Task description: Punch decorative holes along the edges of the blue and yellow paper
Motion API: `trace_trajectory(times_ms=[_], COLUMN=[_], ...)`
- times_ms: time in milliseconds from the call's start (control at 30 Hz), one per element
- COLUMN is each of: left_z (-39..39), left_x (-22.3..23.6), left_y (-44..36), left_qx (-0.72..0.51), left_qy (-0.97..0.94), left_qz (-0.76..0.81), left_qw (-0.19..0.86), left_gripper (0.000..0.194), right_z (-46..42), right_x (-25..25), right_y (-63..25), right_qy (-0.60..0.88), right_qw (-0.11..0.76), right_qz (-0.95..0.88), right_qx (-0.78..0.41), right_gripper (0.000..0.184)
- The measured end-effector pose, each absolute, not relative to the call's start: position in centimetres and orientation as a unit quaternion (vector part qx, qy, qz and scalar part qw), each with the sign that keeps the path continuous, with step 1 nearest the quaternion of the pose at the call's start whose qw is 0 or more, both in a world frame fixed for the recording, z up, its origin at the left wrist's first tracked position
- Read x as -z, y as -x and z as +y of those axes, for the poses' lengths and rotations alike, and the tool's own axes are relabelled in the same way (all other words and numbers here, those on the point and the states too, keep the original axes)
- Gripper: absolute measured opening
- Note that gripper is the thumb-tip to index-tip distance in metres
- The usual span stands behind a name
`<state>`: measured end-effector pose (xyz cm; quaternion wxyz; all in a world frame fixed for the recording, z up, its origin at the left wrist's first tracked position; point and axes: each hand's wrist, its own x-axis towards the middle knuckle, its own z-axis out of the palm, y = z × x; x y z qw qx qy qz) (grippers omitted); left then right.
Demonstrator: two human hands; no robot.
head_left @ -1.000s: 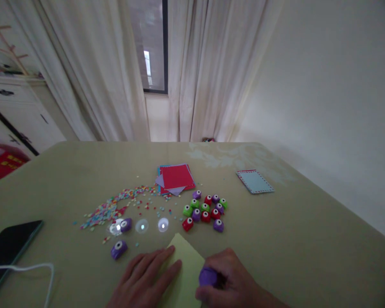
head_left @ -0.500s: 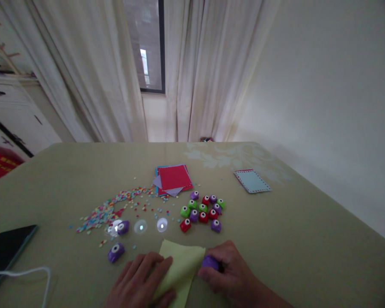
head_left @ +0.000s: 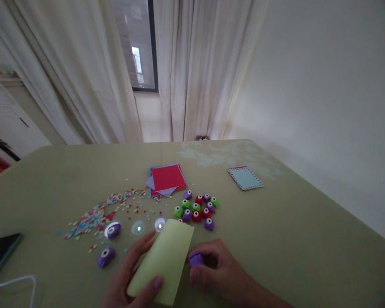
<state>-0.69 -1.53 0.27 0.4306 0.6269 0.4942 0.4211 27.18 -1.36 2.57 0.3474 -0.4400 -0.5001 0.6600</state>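
My left hand [head_left: 132, 267] grips a yellow sheet of paper [head_left: 168, 256], thumb on top and fingers beneath, raised at a tilt off the table. Close by its right edge, my right hand [head_left: 221, 267] pinches a purple craft paper punch [head_left: 196, 259] between thumb and fingers. Whether the punch touches the paper I cannot tell. Beyond the sheet stands a cluster of purple, green and red punches [head_left: 196, 216], one red one partly covered by the paper. Two more purple punches [head_left: 106, 257] lie to the left.
Colourful confetti [head_left: 94, 218] spreads over the table [head_left: 276, 248] at left. Round clear discs [head_left: 138, 228] lie near it. Farther back are a stack of coloured paper squares [head_left: 168, 177] and a pale blue bordered square [head_left: 245, 178]. A dark tablet-like device [head_left: 1, 252] and white cable [head_left: 16, 279] sit at left.
The yellow paper has come up off the table in my left hand, which now has its thumb on top. My right hand keeps the punch and has shifted slightly left. The view has turned a little right.
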Motion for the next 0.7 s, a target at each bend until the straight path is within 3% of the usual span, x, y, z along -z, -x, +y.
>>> trace_trajectory(times_ms=[233, 700], left_z=[-1.1, -1.4], left_x=[0.9, 1.2], left_y=[1.0, 1.5], left_qx=[-0.426, -0.401], left_qy=[-0.642, -0.649], left_qz=[0.486, 0.474], left_qw=[0.413, 0.439], left_gripper=[0.079, 0.08], right_z=[-0.6, -0.5], right_x=[-2.0, -2.0], right_y=[-26.6, -26.6], right_qy=[0.353, 0.361], right_qw=[0.359, 0.374], right_qz=[-0.483, -0.464], right_qx=[-0.716, -0.717], right_gripper=[0.067, 0.069])
